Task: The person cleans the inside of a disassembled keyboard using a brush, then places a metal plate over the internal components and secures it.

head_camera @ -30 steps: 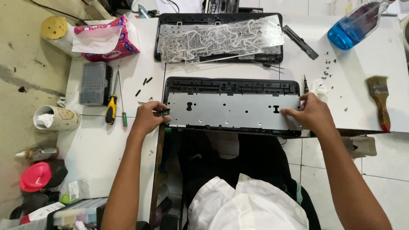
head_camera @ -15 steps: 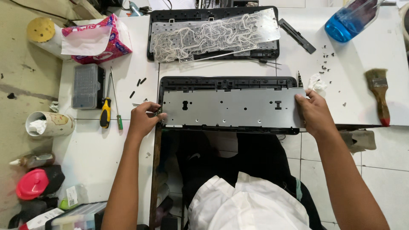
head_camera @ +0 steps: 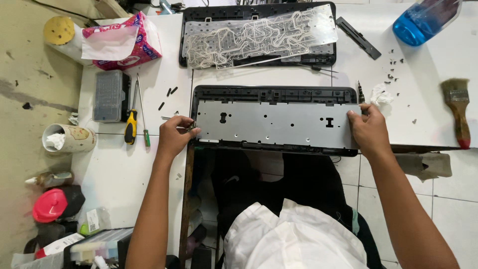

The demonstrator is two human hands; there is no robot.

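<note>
**Both hands settled on the plate ends**

Since a second ago your hands barely shifted: left hand [head_camera: 174, 137] fingers pinch the grey metal plate [head_camera: 274, 124] at its left edge, right hand [head_camera: 368, 130] fingers press its right end. Keep it level inside the black keyboard frame [head_camera: 274, 92] under your fingertips.

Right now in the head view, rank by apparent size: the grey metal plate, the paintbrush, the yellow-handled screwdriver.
1. grey metal plate, held at both ends, by far the largest.
2. and 3. paintbrush and yellow-handled screwdriver: too alike to rank.
</note>
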